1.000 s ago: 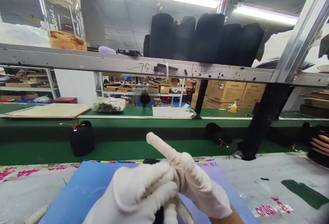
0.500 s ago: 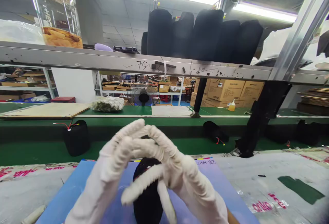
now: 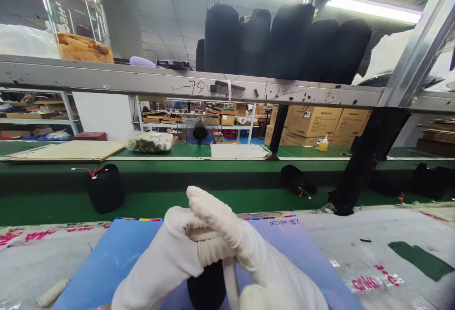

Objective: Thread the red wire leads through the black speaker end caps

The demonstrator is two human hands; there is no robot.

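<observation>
Cylinder [image 3: 206, 290], black, over the blue sheet [image 3: 117, 253], its top hidden by the overlapping, curled left hand [image 3: 177, 243] and right hand [image 3: 231, 234]; whether they pinch it, I cannot tell. Beyond the sheet: wired roll [image 3: 106, 194] leftward, dark post [image 3: 359, 172] rightward.

The left hand [image 3: 174, 248] and right hand [image 3: 234, 234] overlap, hiding the upper part of the black cylinder [image 3: 206, 288]; which glove some of the folded fingers belong to, and how firmly either grips, cannot be told. The picture's lower border cuts off the cylinder's bottom and the near edges of the blue sheet [image 3: 95, 258] and desk [image 3: 377, 272]. Toward the desk's right end, a dark bundle [image 3: 433, 182] is cropped and indistinct. Above the shelf's left end, the jar [image 3: 83, 47] loses its top.
</observation>
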